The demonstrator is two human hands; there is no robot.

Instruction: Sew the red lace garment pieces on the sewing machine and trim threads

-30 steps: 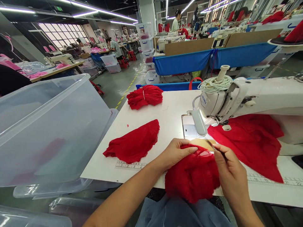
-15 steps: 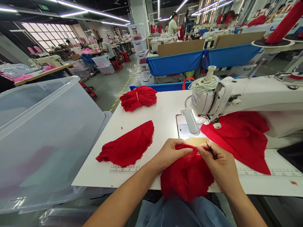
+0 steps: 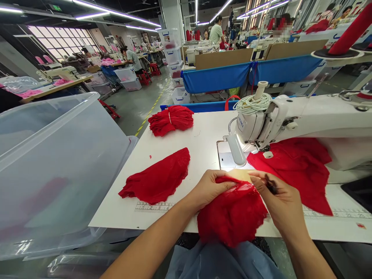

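A gathered red lace fabric piece (image 3: pixel 232 217) hangs over the table's front edge above my lap. My left hand (image 3: pixel 210 188) pinches its top edge between thumb and fingers. At the right end of that edge, my right hand (image 3: pixel 280 195) is closed on the fabric, with a small dark tool (image 3: pixel 271 184), blurred and of unclear kind, tucked in its fingers. Just beyond the hands stands the white sewing machine (image 3: pixel 316 116), a beige patch (image 3: pixel 240 174) lying before its needle plate. Another red fabric piece (image 3: pixel 296 166) lies under the machine arm.
To the left on the white table (image 3: pixel 203 135) lie a flat red piece (image 3: pixel 158 176) and a tied red bundle (image 3: pixel 171 120). A large clear plastic bin (image 3: pixel 64 170) stands against the table's left side. A red thread cone (image 3: pixel 353 29) rises at upper right. Other people work farther back.
My right hand has shifted to the right, drawing the top edge of the red fabric wider. My left hand stays nearly in place.
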